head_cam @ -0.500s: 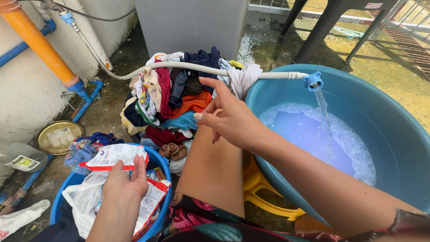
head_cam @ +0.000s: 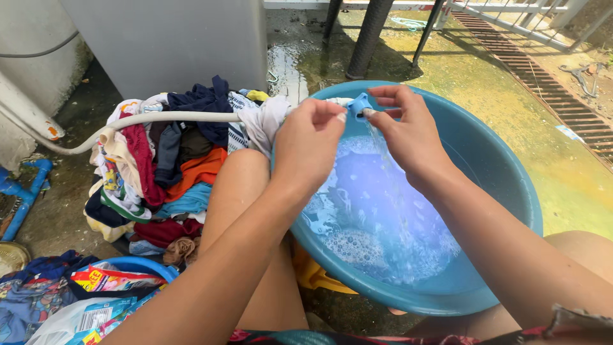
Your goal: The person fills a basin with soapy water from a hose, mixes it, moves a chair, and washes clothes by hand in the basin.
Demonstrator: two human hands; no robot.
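Fingers of both hands meet at the blue nozzle, over the far rim of the basin.

Far left: blue pipes low against the wall, a round metal dish on the ground near them. Lower left: a small blue tub holding printed packets and plastic bags, close by the person's knee, within easy reach.

Centre left: a heap of clothes, mixed colours, piled on wet concrete just beside the basin. The hose runs over the top of the heap; the pile props it up to rim height.

Left hand: fingers curled narrow, thumb and forefinger pinched on the hose end right at the nozzle's left side. A pale cloth sits around the hose just behind this grip.

Nozzle: between the two hands, touching fingertips on both sides, held above the water so the stream drops inside the basin and not on the ground.

Right hand: thumb and forefinger closed on the nozzle's right side, the other fingers spread loose above it.

Basin: large, blue, partly filled with foamy water, set between the person's bare legs. A yellow stool edge shows beneath it.
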